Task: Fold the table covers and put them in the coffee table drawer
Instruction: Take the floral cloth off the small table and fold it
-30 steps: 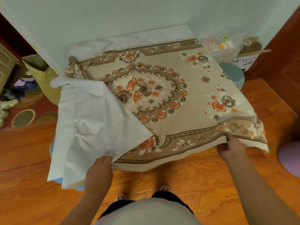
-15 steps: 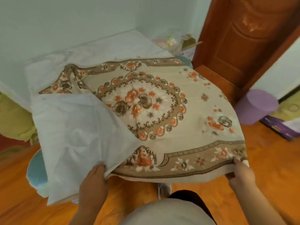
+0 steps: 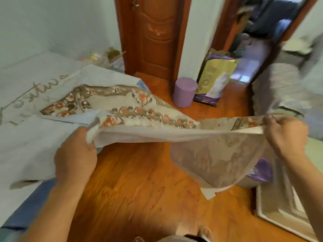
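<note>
- Floral-printed fabric, the table cover point(image 3: 139, 109), was stretched in the air between both hands, one end trailing on the tabletop at the left and a fold hanging below the right side.
- Its near edge was gripped by the left hand point(image 3: 76, 152), fingers curled around it.
- Its other end was pinched by the right hand point(image 3: 284, 135).
- A white lettered cover point(image 3: 35, 88) was spread on the tabletop beneath.
- A purple cylinder point(image 3: 184, 91) stood on the wooden floor point(image 3: 139, 189) beside a closed door point(image 3: 153, 35).

Beige floral table cover point(image 3: 139, 109) with white underside, edge stretched taut between left hand point(image 3: 75, 154) and right hand point(image 3: 284, 135), sagging below the right hand
</note>
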Tool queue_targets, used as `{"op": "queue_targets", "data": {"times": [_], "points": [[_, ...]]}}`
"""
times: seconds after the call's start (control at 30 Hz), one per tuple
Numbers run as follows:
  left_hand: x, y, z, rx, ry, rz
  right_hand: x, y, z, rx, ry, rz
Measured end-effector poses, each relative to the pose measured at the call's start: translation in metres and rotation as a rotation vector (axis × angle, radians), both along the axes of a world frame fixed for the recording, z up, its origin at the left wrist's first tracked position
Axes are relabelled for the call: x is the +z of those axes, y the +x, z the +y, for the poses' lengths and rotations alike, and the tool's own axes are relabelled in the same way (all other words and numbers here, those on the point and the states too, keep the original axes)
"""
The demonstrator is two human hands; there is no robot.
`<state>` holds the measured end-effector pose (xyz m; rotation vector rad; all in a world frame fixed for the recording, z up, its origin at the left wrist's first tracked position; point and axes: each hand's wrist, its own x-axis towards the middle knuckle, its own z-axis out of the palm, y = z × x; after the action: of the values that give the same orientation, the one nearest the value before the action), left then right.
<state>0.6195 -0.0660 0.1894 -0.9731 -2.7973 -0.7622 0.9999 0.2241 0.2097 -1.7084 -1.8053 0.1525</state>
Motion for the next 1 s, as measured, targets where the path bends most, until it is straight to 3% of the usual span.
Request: {"op": "queue_targets", "data": {"times": [0.17, 0.3, 0.43, 0.53, 0.73, 0.8, 1.0], "points": [[0.056, 0.075, 0.066, -0.153, 0.107, 0.154, 0.060, 0.135, -0.003, -0.209, 0.066, 0.076], [0.091, 0.170, 0.124, -0.277, 0.147, 0.259, 0.082, 0.284, -0.013, -0.334, 0.092, 0.266], [0.104, 0.287, 0.186, -0.444, 0.085, 0.366, 0.120, 0.397, -0.050, -0.392, 0.154, 0.147], [0.115, 0.365, 0.229, -0.563, 0.069, 0.500, 0.136, 0.487, -0.075, -0.479, 0.227, 0.193], [0.136, 0.502, 0.300, -0.806, -0.208, 0.840, 0.167, 0.625, -0.086, -0.604, 0.235, 0.077], [0.148, 0.545, 0.327, -0.849, -0.274, 0.658, 0.168, 0.660, -0.087, -0.639, 0.169, 0.073], [0.174, 0.640, 0.405, -0.922, -0.226, -0.521, 0.165, 0.729, -0.054, -0.637, 0.135, 0.171]]}}
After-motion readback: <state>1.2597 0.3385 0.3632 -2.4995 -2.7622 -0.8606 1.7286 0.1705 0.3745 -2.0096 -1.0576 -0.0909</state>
